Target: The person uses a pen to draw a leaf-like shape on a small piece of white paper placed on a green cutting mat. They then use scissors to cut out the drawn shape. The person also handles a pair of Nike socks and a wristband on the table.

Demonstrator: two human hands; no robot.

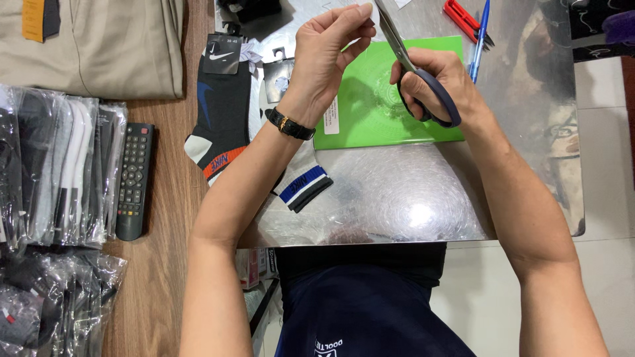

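— At twelve o'clock, over the steel table [410, 198], what were the hands doing?
— The right hand [440, 82] was clamped through the handles of the scissors [403, 56], blades up; the left hand [327, 49] pinched something small, too tiny to tell, just beside the blades.
— And around them?
— A green book [377, 119] lay under both; socks [221, 119] at nine o'clock; a remote [134, 182] further left; pens [477, 33] at one o'clock.

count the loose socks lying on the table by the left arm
2: a black sock with an orange cuff lies left of the left hand's forearm; a white sock with a blue-striped cuff sits partly under that forearm. Others may be hidden.
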